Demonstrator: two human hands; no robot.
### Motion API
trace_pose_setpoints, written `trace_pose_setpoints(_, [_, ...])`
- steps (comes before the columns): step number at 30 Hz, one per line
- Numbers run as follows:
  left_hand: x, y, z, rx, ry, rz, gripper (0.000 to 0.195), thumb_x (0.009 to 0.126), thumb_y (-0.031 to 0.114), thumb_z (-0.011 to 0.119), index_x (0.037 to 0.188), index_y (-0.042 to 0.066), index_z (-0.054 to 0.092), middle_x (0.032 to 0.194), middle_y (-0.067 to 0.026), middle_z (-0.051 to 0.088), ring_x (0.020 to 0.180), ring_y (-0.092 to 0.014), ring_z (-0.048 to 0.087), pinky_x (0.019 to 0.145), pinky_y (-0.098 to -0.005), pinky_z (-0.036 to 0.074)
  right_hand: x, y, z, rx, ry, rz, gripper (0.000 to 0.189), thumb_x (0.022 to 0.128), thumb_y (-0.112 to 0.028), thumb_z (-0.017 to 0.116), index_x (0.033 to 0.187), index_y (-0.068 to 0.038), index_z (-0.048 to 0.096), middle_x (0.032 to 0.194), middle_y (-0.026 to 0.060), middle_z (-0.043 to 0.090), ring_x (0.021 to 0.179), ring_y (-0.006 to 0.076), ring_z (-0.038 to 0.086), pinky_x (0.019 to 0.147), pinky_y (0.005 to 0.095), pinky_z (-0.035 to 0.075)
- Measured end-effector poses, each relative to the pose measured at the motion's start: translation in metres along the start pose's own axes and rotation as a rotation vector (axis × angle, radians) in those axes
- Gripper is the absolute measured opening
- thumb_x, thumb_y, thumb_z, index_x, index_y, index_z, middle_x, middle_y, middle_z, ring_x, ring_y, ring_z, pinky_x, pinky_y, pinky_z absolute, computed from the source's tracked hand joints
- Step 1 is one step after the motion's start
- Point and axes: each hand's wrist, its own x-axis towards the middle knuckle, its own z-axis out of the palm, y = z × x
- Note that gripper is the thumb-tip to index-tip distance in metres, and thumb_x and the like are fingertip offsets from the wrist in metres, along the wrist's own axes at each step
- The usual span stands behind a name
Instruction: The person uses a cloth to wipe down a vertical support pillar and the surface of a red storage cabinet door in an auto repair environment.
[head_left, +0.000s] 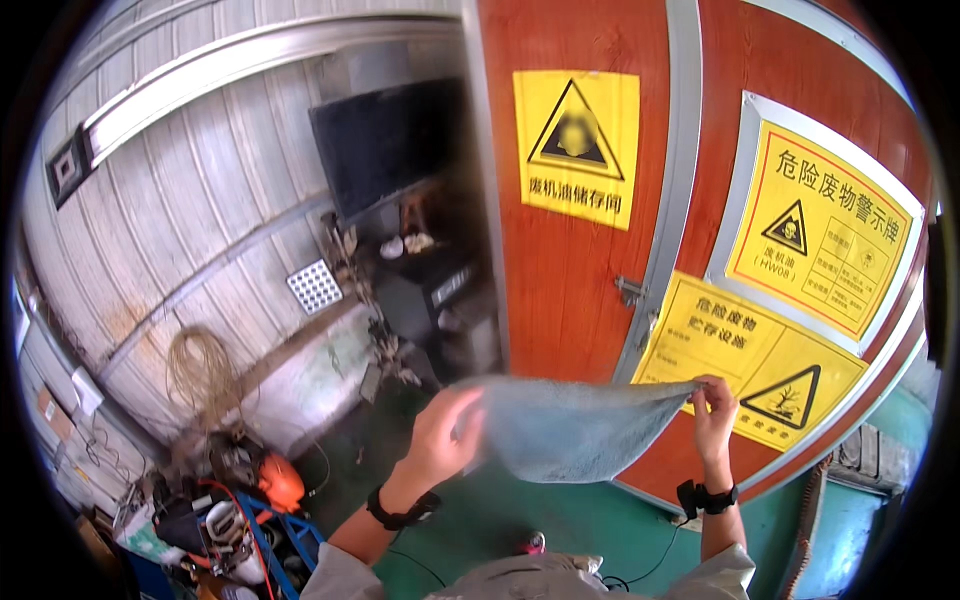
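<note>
A blue-grey cloth (585, 431) is stretched out between my two hands, its lower edge hanging in a curve. My left hand (448, 435), slightly blurred, grips the cloth's left end. At the right corner, the fingertips of my right hand (714, 412) pinch the fabric. A black strap is on each wrist. Beyond the cloth stands a red wood-grain door (581, 300) with a metal bolt latch (630, 291) at its right edge. A yellow warning sign (577, 150) with writing is fixed to the door.
Framed yellow warning signs (821, 225) cover the red wall at right. To the left lie a coiled rope (199, 367), an orange helmet-like object (280, 482) and a blue metal frame (262, 525) with assorted gear. A dark screen-like panel (390, 142) is behind. The floor (480, 525) is green.
</note>
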Motion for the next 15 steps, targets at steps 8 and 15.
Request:
trace_pose_setpoints(8, [0.188, -0.060, 0.067, 0.261, 0.078, 0.440, 0.041, 0.081, -0.001, 0.062, 0.121, -0.004, 0.053, 0.104, -0.0217, 0.060, 0.094, -0.039, 0.059, 0.083, -0.0428, 0.049, 0.194, -0.096, 0.009, -0.322, 0.201, -0.696, 0.024, 0.083, 0.003, 0.060, 0.107, 0.000, 0.062, 0.096, 0.0145, 0.067, 0.083, 0.0245, 0.067, 0.074, 0.0307, 0.052])
trace_pose_setpoints(15, [0.393, -0.081, 0.142, 0.512, -0.050, 0.820, 0.066, 0.087, 0.020, 0.060, 0.141, -0.004, 0.030, 0.122, -0.0264, 0.045, 0.111, -0.043, 0.047, 0.098, -0.0457, 0.040, 0.353, -0.198, 0.026, -0.911, 0.406, -1.070, 0.052, 0.083, -0.016, 0.064, 0.130, -0.001, 0.046, 0.110, 0.0164, 0.060, 0.108, 0.0310, 0.055, 0.097, 0.0377, 0.043])
